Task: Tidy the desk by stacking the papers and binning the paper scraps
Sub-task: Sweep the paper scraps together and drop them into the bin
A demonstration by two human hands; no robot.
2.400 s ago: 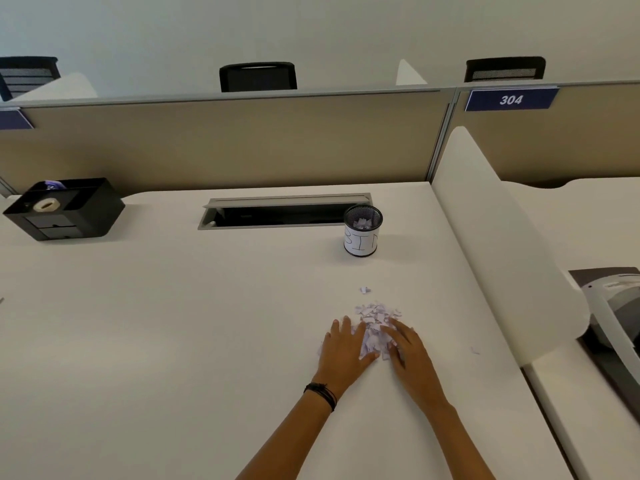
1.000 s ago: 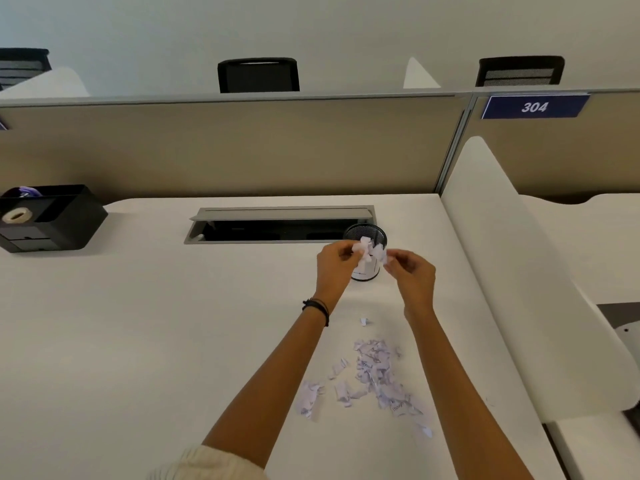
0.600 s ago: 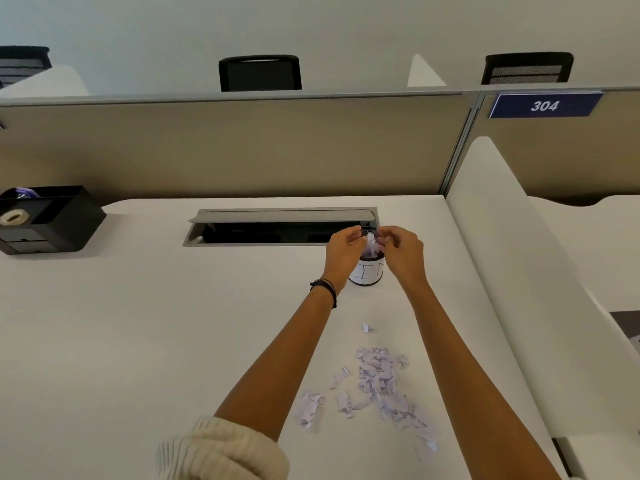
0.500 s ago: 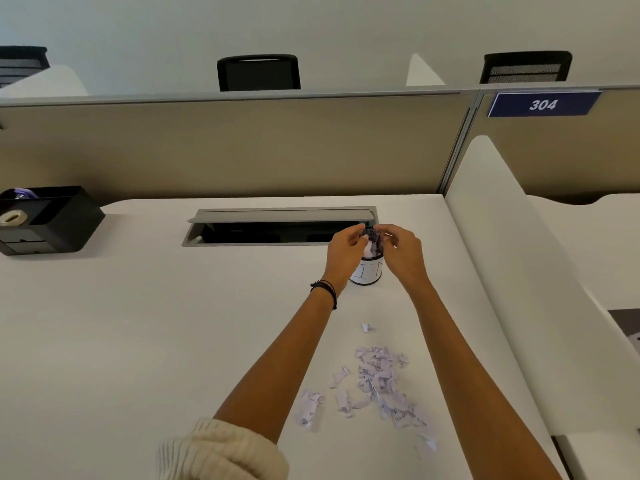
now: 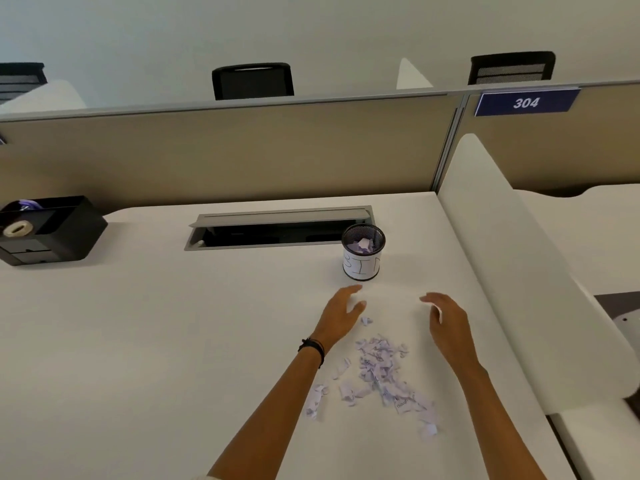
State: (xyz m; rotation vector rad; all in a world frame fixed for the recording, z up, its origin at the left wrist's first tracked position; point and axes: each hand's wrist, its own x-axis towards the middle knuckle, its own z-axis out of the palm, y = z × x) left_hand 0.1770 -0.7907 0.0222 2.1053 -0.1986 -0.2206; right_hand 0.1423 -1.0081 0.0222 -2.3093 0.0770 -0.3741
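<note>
just past the fingertips of the left grip [image 5: 341, 315] stands the small round black mesh bin with a white paper label [image 5: 363, 252], and some white bits lie inside it. the left grip hovers low over the white tabletop [image 5: 173, 341] with fingers loose and spread, holding nothing. the right grip [image 5: 446, 318] hangs beside it, a bit apart, with fingers loosely bent. one tiny white bit shows by its thumb, and i cannot tell if it is pinched or just stuck there. between the two grips, on their wrist side, lies the loose heap of small white torn paper scraps with print on them [image 5: 377, 368]. a single scrap [image 5: 365, 320] sits alone just beside the left grip's thumb.

the step now looks like going for a load of scraps. to do it well, put both grips down on the outer sides of the heap and sweep inward so the bits bunch up. cup them from both sides and lift slowly. let go only when right over the bin's mouth, since the mouth is small and light bits can flutter away. take a small load each time. get the stray bits by the left forearm last.
</note>
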